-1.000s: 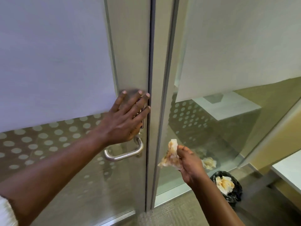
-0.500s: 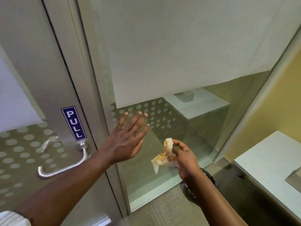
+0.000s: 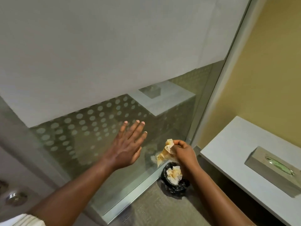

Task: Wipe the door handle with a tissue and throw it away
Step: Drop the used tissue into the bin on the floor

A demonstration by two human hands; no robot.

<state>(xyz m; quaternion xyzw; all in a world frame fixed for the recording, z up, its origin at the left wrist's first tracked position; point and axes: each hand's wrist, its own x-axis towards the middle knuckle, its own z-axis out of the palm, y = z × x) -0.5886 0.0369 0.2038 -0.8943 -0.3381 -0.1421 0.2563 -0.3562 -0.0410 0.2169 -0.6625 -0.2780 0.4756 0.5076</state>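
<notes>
Stained tissue (image 3: pixel 165 151) pinched in right hand (image 3: pixel 184 154), now above black-lined bin (image 3: pixel 175 181), no longer beside door handle; wiping looks done, drop judged next. Left hand (image 3: pixel 127 147) off door, fingers spread, empty, left of tissue. Handle cut off; only its round base (image 3: pixel 15 198) shows, blurred. Bin partly hidden by right wrist.

Both forearms were bare from elbow to wrist. The left hand (image 3: pixel 126 150) and right hand (image 3: pixel 184 154) wore no gloves, rings or watch, and the nails were short and unpainted. At seven o'clock, a pale ribbed sleeve (image 3: pixel 24 220) cuff showed on the left arm.
</notes>
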